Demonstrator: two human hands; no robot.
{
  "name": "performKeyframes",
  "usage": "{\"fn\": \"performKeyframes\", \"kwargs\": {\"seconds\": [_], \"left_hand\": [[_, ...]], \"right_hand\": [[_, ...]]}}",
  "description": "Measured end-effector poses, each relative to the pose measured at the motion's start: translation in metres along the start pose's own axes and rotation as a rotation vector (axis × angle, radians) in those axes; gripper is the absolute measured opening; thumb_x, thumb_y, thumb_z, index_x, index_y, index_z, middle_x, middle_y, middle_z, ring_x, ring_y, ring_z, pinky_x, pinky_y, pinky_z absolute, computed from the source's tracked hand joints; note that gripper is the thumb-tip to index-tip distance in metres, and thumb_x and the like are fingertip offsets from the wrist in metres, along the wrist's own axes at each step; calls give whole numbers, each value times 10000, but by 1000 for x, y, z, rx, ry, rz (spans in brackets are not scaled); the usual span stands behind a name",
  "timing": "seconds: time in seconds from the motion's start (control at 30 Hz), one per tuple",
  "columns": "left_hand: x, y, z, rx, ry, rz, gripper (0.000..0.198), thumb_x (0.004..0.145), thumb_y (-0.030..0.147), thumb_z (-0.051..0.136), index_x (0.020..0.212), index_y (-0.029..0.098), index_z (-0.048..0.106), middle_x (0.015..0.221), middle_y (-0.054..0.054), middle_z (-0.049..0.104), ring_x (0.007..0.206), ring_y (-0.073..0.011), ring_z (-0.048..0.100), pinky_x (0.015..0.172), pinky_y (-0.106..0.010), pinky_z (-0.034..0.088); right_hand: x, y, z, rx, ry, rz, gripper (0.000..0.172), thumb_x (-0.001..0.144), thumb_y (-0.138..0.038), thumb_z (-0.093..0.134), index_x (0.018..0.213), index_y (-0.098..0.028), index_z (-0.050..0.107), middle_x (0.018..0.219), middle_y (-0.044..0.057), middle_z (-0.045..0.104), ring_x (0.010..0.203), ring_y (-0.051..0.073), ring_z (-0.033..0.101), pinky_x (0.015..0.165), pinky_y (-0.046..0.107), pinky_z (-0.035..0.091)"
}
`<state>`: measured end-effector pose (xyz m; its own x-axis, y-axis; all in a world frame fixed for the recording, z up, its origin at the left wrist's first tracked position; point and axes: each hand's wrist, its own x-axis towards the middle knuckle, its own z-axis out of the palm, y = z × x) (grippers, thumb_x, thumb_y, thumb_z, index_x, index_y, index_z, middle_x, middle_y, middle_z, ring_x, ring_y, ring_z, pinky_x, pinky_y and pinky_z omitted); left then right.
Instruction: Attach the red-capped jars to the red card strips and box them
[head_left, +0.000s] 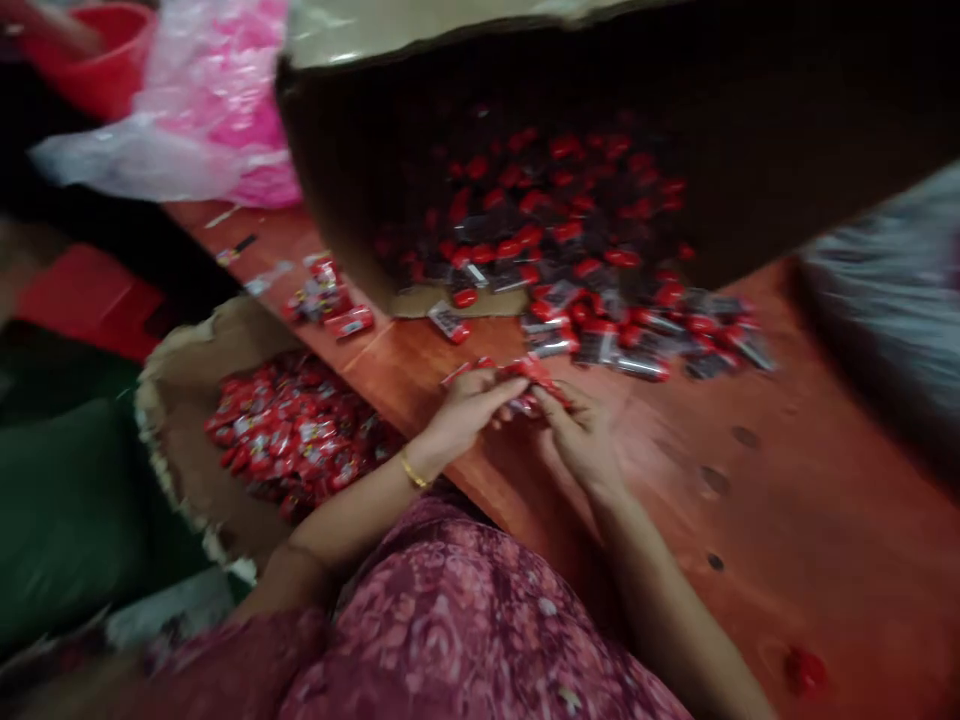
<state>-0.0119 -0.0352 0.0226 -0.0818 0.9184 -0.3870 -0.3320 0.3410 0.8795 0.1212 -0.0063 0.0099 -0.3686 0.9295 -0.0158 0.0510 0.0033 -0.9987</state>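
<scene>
My left hand (pixel 469 405) and my right hand (pixel 581 430) meet above the orange-red table, their fingers closed on a small red wrapper (pixel 531 375). A gold bracelet circles my left wrist. Just beyond my hands lies a pile of small clear containers with red caps (pixel 641 362), which spills from a large cardboard box (pixel 330 200) tipped on its side. One such container (pixel 448 323) lies apart at the box's edge. Left of my hands, several red wrapped packets (pixel 330 300) rest on the table. Blur hides what is inside the wrapper.
Below the table's left edge stands an open carton (pixel 180 400) holding many red wrapped packets (pixel 300 430). A plastic bag with pink contents (pixel 247 110) lies at the back left, near a red tub (pixel 112 60). A grey plastic bundle (pixel 892 290) is at right.
</scene>
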Motion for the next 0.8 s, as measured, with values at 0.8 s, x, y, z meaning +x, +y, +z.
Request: {"fn": "performKeyframes", "kwargs": {"seconds": [0.8], "left_hand": [[-3,-7,10,-125,12,2,251,673,396,706,708,149,676,669,-7,651,553,-70,529,526,-200,372]], "right_hand": [[-31,48,-76,-1129,199,-64,437,840,-518,447,944,-155,667,843,131,671,788,262,588,676,372,453]]}}
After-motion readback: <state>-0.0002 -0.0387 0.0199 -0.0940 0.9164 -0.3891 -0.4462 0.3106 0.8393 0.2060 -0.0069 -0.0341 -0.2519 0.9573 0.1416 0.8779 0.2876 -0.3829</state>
